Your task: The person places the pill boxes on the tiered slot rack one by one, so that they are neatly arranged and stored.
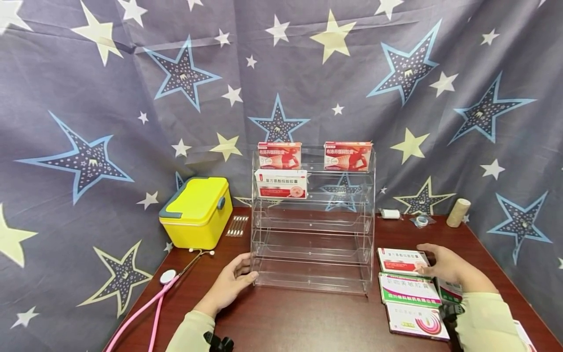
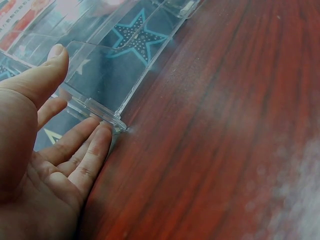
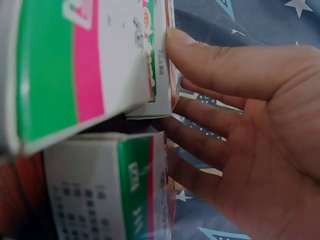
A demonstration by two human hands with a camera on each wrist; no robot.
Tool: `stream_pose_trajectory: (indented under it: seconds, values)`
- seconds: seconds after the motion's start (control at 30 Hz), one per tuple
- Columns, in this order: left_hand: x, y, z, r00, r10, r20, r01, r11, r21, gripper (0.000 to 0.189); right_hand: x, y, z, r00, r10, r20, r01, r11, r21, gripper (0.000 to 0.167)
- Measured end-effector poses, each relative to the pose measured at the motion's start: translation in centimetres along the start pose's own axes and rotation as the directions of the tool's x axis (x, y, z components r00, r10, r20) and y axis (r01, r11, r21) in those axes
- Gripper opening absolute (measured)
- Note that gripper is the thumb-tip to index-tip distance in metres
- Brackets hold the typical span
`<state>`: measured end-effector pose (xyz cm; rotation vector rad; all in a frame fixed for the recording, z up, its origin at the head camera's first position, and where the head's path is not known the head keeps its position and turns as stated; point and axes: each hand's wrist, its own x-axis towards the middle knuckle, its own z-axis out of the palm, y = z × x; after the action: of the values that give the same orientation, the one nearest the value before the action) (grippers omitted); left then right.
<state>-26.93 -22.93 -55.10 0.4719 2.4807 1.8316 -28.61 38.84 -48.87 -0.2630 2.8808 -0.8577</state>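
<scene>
My left hand (image 1: 228, 283) is at the lower left corner of a clear acrylic display rack (image 1: 310, 283). In the left wrist view its fingertips touch the rack's side edge, and the thumb is held straight and apart from them. On the right, my right hand (image 1: 450, 266) pinches a red-and-white medicine box (image 1: 398, 259), thumb on its near side and fingers around its far end. That box is the farthest in a row, beyond a green-and-white medicine box (image 1: 409, 289) and a white box with pink arcs (image 1: 415, 320). Another green-striped box (image 3: 107, 190) is beneath the hand.
Two red medicine boxes (image 1: 279, 156) stand on the rack's top tier, a white-and-red one (image 1: 281, 185) below. To the left are a yellow case (image 1: 195, 215), cotton swabs (image 1: 237, 226) and a pink stethoscope (image 1: 147, 298). Bandage rolls (image 1: 458, 213) stand at the back right, before a starry curtain.
</scene>
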Motion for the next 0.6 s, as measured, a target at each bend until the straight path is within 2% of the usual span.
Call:
stream_pose_trajectory:
  seconds: [0.23, 0.43, 0.6]
  values:
    - [0.08, 0.07, -0.02, 1.000, -0.006, 0.003, 0.006, 1.000, 0.003, 0.055, 0.03, 0.14, 0.20, 1.000, -0.020, -0.024, 0.020, 1.000, -0.005, 0.070]
    - [0.14, -0.08, 0.00, 1.000, 0.002, 0.005, -0.002, 1.000, -0.007, 0.056, 0.18, 0.08, 0.18, 0.997, 0.008, -0.074, -0.003, 0.998, 0.058, 0.080]
    - [0.09, -0.17, 0.00, 1.000, 0.015, 0.008, -0.015, 1.000, -0.010, 0.055, 0.27, 0.14, -0.04, 0.994, 0.027, -0.107, -0.025, 1.000, 0.012, 0.085]
